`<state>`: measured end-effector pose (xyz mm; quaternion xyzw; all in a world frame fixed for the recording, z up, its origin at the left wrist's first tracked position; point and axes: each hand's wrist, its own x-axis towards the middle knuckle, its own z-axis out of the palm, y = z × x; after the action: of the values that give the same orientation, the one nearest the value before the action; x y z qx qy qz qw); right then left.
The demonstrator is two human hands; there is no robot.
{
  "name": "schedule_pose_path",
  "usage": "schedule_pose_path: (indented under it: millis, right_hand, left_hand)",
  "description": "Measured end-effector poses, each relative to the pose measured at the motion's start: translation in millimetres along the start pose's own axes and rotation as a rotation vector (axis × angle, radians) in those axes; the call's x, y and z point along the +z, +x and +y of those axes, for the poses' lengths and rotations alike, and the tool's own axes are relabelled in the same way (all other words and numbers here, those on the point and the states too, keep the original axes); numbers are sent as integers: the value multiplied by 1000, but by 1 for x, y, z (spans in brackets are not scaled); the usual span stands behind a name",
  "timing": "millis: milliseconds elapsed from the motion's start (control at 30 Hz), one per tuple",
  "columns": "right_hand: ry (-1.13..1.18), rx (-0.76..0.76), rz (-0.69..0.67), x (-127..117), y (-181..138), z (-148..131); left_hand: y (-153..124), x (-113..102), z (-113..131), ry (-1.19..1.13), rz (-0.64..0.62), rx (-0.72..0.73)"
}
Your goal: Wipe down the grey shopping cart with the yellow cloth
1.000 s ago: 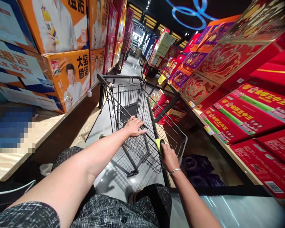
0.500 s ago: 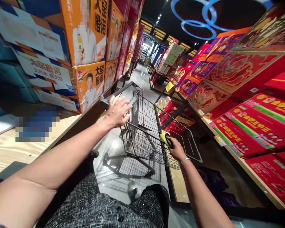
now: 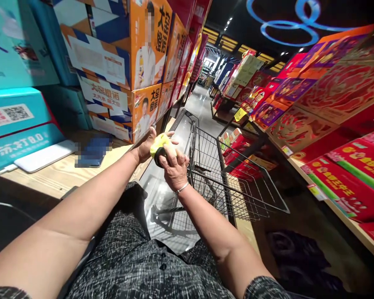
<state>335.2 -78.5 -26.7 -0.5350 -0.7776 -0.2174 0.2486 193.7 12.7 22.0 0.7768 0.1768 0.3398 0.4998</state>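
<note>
A: What are the two hands doing?

B: They are close together, touching. The right hand (image 3: 175, 168) has its fingers curled tight around a small yellow and black thing (image 3: 160, 148). The left hand (image 3: 146, 145) is pressed on the other side of it, fingers bent around it too.

A: So where is the yellow and black thing?

B: Right between the two hands, up in the air. The yellow part pokes out above the right fingers. The black part sits lower, tucked under them.

A: What is it?

B: I cannot tell. The fingers hide too much of it.

A: What is near the fingers?

B: A wire shopping cart (image 3: 237, 182) is just past the right fingers, a bit lower. No hand is on it. A wooden shelf (image 3: 59, 174) is beside the left fingers, with orange boxes (image 3: 149, 104) stacked on it. Red boxes (image 3: 345, 182) are far off on the right side, well apart from both hands. There is a thin bracelet (image 3: 182, 189) on the right wrist
</note>
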Motion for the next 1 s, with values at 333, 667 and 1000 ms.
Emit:
schedule_pose_path:
  millis: [333,667,1000]
  right_hand:
    - [19,-15,-84,6,-29,17]
    - [51,24,-192,-2,-127,85]
    - [77,126,21,-12,-17,22]
  left_hand:
    - [-4,2,-2,-115,-10,-57]
    - [-3,0,-5,188,65,75]
    - [-1,4,-14,212,105,20]
